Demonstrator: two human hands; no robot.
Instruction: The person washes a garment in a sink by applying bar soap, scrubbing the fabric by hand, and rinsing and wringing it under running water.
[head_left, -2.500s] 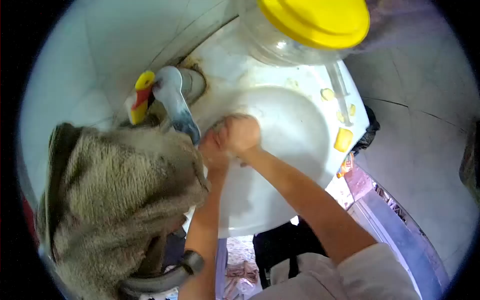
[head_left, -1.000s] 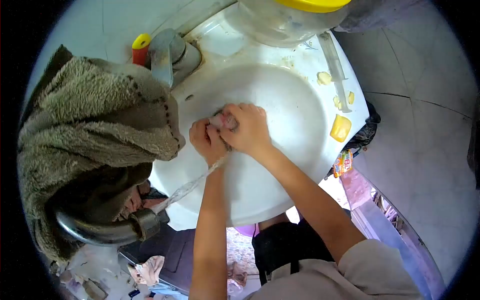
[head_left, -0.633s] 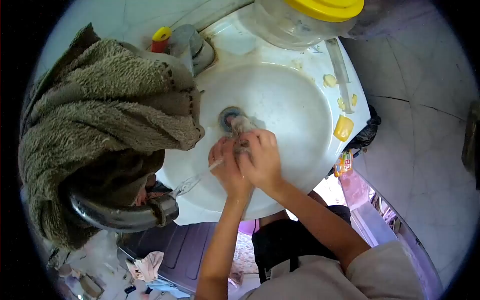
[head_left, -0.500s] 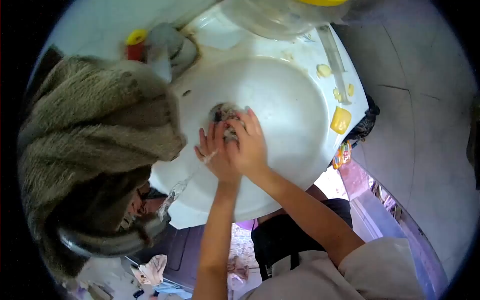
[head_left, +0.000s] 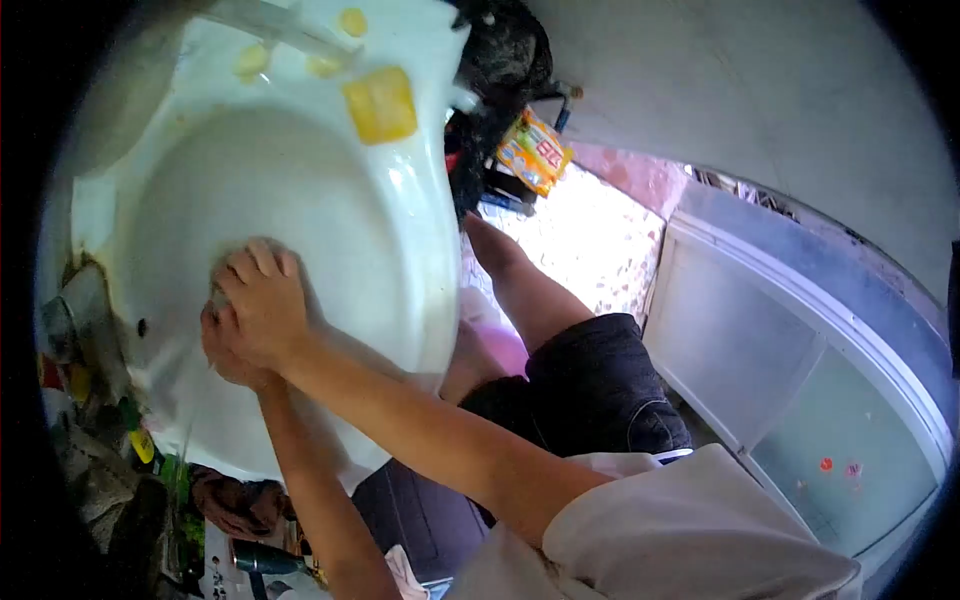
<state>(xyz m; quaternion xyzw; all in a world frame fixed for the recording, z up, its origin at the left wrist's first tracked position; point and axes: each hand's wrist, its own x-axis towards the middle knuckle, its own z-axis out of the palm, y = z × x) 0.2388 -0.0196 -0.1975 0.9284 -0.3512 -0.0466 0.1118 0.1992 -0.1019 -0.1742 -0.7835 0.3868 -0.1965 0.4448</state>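
Note:
Both hands are together low in the white sink basin (head_left: 330,220). My right hand (head_left: 265,305) lies over my left hand (head_left: 228,352), its fingers bent and pressed down around it. The left hand's fingers are curled and mostly covered. Whatever lies between or under the hands is hidden; a greyish mottled lump showed there a moment ago. A thin stream of water (head_left: 188,425) seems to run by the basin's near left side. The overflow hole (head_left: 142,327) is left of the hands.
A yellow soap bar (head_left: 380,105) and small yellow pieces (head_left: 252,62) sit on the sink rim. Beyond the rim are a black plastic bag (head_left: 500,60) and an orange packet (head_left: 535,150). A dark cloth (head_left: 240,500) is below left. A glass-panelled frame (head_left: 850,440) stands right.
The view has swung right, so the sink and hands appear farther left. The hands stay together in the basin; the mottled lump is now covered. The large brown towel has left the view.

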